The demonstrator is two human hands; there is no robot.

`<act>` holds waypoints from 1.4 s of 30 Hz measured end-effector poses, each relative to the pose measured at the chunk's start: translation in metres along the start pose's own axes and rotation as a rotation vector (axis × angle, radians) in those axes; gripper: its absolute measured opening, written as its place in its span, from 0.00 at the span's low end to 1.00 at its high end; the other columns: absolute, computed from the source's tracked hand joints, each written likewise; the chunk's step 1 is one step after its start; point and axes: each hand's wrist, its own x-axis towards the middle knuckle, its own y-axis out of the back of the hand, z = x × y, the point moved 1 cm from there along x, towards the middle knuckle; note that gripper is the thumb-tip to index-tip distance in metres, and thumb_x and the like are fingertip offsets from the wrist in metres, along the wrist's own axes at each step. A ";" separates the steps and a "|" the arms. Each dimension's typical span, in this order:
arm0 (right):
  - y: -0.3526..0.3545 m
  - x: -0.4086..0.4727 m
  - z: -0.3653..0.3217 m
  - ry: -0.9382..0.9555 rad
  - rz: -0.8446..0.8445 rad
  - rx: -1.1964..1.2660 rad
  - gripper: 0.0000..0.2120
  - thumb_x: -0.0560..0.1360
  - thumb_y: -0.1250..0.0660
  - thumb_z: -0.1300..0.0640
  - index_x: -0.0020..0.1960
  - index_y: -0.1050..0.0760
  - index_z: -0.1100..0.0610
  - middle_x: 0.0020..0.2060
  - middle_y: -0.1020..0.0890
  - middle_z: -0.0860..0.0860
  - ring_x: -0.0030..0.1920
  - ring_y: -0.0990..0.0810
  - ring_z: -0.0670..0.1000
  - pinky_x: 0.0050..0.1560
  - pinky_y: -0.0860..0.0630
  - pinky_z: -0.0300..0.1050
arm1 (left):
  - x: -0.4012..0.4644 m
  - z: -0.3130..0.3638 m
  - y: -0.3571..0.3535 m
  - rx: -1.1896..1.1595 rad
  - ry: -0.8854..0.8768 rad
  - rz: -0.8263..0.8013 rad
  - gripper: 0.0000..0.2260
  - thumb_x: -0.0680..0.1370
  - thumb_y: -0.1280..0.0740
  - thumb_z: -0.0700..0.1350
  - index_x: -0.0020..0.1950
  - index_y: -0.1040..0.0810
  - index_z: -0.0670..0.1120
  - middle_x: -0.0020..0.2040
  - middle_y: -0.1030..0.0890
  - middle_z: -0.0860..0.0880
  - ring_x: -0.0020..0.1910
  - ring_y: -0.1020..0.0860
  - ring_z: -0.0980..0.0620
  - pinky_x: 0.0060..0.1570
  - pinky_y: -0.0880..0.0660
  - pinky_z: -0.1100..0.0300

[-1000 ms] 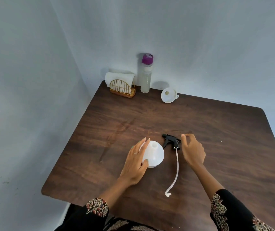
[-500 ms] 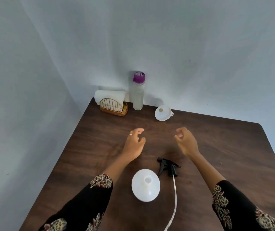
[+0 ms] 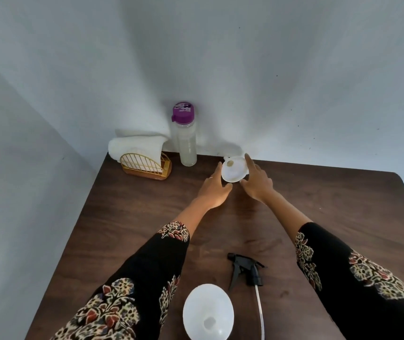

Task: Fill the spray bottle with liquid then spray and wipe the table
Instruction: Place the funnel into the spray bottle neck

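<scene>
nearest the person, at the front of the dark wooden bench [image 3: 132, 217], stands the white spray bottle [image 3: 208, 312], upright with its neck open and bare, which judges as ready to take liquid. just to its right the black trigger sprayer head [image 3: 245, 271] lies on its side with its thin dip tube [image 3: 260, 312] trailing toward the bench's front edge, parked beside the bottle, probably so it can be screwed back on once the filling is done. both patterned sleeves stretch past these toward the far edge. there the left hand [image 3: 214, 190] and the right hand [image 3: 257, 182] flank the small white funnel [image 3: 234, 171], which sits with its mouth tipped up toward the camera. the left hand's fingers are straight and together along the funnel's left rim, the thumb just under its near edge; the right hand's fingers are spread and fairly straight, the forefinger lying up the right rim. neither hand is curled round it, and whether the fingertips truly touch it cannot be told. the two-sided approach reads as cupping a light thing that would skid if pushed from one side. farther left against the wall stands a clear bottle with a purple cap [image 3: 185, 136], holding pale liquid, the likely supply. at the far left corner a folded white cloth [image 3: 137, 147] sits in a gold wire holder [image 3: 147, 166], kept for the wiping.
</scene>
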 end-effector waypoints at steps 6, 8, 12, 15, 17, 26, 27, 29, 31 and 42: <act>-0.007 -0.010 0.002 0.085 0.210 0.100 0.24 0.79 0.43 0.62 0.74 0.39 0.52 0.66 0.27 0.56 0.64 0.28 0.58 0.60 0.29 0.52 | -0.009 -0.007 -0.005 -0.132 -0.025 0.075 0.32 0.79 0.39 0.47 0.77 0.53 0.53 0.73 0.34 0.45 0.70 0.34 0.44 0.66 0.32 0.46; -0.007 -0.022 0.002 0.103 0.265 0.110 0.20 0.80 0.44 0.60 0.72 0.35 0.52 0.65 0.25 0.54 0.64 0.28 0.56 0.60 0.29 0.50 | -0.024 -0.012 -0.005 -0.142 -0.058 0.088 0.31 0.79 0.39 0.47 0.77 0.53 0.53 0.72 0.34 0.46 0.69 0.31 0.46 0.65 0.30 0.46; 0.001 -0.062 -0.005 0.209 0.333 0.141 0.18 0.81 0.45 0.57 0.68 0.29 0.50 0.59 0.21 0.52 0.61 0.26 0.53 0.56 0.29 0.46 | -0.074 -0.018 0.001 -0.089 -0.151 0.095 0.30 0.80 0.41 0.50 0.77 0.54 0.54 0.69 0.29 0.47 0.61 0.24 0.51 0.59 0.25 0.49; 0.008 -0.100 -0.016 0.300 0.327 0.154 0.16 0.80 0.43 0.57 0.67 0.28 0.52 0.56 0.20 0.51 0.56 0.23 0.51 0.49 0.30 0.40 | -0.120 -0.016 0.010 -0.056 -0.193 0.169 0.28 0.81 0.42 0.50 0.77 0.52 0.52 0.67 0.26 0.48 0.59 0.23 0.52 0.57 0.25 0.55; 0.013 -0.127 -0.026 0.350 0.320 0.171 0.15 0.80 0.42 0.56 0.66 0.27 0.53 0.56 0.20 0.50 0.53 0.23 0.48 0.47 0.31 0.38 | -0.153 -0.015 0.017 -0.117 -0.226 0.207 0.27 0.81 0.43 0.51 0.77 0.50 0.53 0.66 0.25 0.49 0.60 0.24 0.54 0.58 0.26 0.57; 0.046 -0.233 -0.050 0.412 0.286 0.284 0.11 0.78 0.37 0.57 0.56 0.20 0.55 0.43 0.18 0.44 0.39 0.24 0.38 0.38 0.32 0.24 | -0.276 -0.049 0.001 -0.377 -0.303 0.183 0.28 0.69 0.45 0.73 0.68 0.42 0.69 0.61 0.27 0.68 0.62 0.29 0.66 0.63 0.35 0.65; 0.049 -0.242 -0.051 0.409 0.278 0.305 0.11 0.77 0.37 0.58 0.56 0.19 0.55 0.43 0.18 0.45 0.40 0.23 0.41 0.38 0.31 0.23 | -0.284 -0.056 -0.005 -0.372 -0.294 0.173 0.26 0.70 0.43 0.71 0.67 0.40 0.70 0.61 0.26 0.68 0.62 0.29 0.67 0.62 0.34 0.64; 0.052 -0.257 -0.052 0.400 0.272 0.346 0.10 0.77 0.36 0.58 0.55 0.19 0.55 0.42 0.17 0.46 0.42 0.20 0.47 0.39 0.30 0.27 | -0.296 -0.067 -0.017 -0.329 -0.269 0.159 0.23 0.70 0.38 0.67 0.65 0.37 0.71 0.60 0.27 0.71 0.62 0.29 0.68 0.60 0.33 0.65; 0.051 -0.269 -0.053 0.389 0.262 0.367 0.10 0.77 0.36 0.58 0.56 0.19 0.56 0.42 0.16 0.48 0.44 0.19 0.50 0.38 0.29 0.29 | -0.303 -0.076 -0.029 -0.245 -0.245 0.165 0.21 0.70 0.34 0.64 0.61 0.36 0.73 0.58 0.28 0.73 0.62 0.29 0.64 0.60 0.30 0.63; 0.024 -0.283 -0.047 0.346 0.229 0.346 0.11 0.77 0.36 0.61 0.56 0.20 0.59 0.45 0.17 0.49 0.38 0.24 0.38 0.36 0.28 0.24 | -0.289 -0.086 -0.051 0.087 -0.208 0.362 0.20 0.76 0.34 0.56 0.66 0.28 0.52 0.64 0.23 0.53 0.62 0.26 0.53 0.64 0.31 0.54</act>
